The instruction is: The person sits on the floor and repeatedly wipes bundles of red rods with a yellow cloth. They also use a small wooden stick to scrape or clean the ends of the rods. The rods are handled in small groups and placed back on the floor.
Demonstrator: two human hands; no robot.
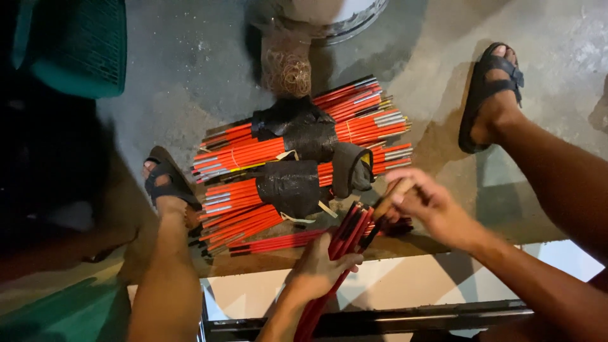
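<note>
Left hand [316,269] clamps the red rod bundle [345,244] low-centre, right hand [421,202] fingers pinch its tips — loose grip risks rods sliding onto the bundled pile [297,164] above.

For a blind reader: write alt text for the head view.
The left hand grips a bundle of red rods while the right hand works at its top end. Beyond lie bundled orange-red rods wrapped in black sleeves on a concrete floor, between two sandalled feet.

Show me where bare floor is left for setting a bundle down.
Bare concrete lies between the rod pile and the right sandal, and upper left between the green basket and the rubber bands. It is crowded around the left sandal and both hands.
</note>
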